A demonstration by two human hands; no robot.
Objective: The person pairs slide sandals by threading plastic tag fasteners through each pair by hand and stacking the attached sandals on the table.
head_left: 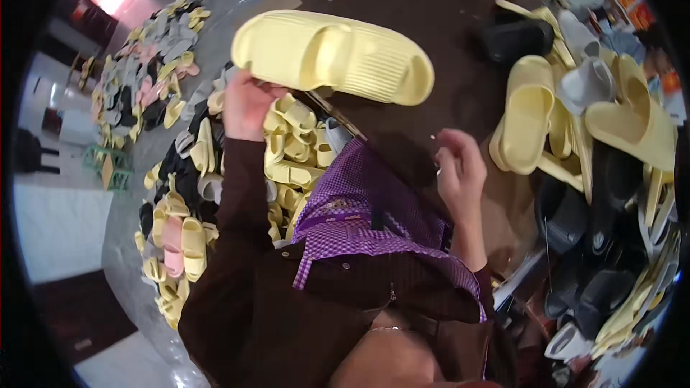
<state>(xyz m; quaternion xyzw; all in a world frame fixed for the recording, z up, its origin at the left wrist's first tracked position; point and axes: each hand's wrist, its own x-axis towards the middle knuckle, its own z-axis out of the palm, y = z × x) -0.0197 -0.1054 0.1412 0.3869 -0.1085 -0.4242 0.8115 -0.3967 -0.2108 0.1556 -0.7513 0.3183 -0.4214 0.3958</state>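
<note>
A pale yellow slide slipper (280, 47) lies lengthwise over the brown table top, its ribbed surface and raised band facing up. My left hand (248, 106) is closed at the slipper's left end, with the fingertips partly hidden beneath its near edge. Nearer to me and to the right, my right hand (462, 170) is apart from the slipper, its fingers curled and pinched together. A tiny pale speck shows by those fingertips; whether they hold anything cannot be made out.
The brown table (431, 0) has a heap of yellow, black and grey slippers (528, 111) on its right. Yellow slippers (291, 147) fill the space beside my left forearm. A large mixed pile (147, 79) covers the floor at far left, near a green stool (108, 165). I wear a purple checked apron (352, 205).
</note>
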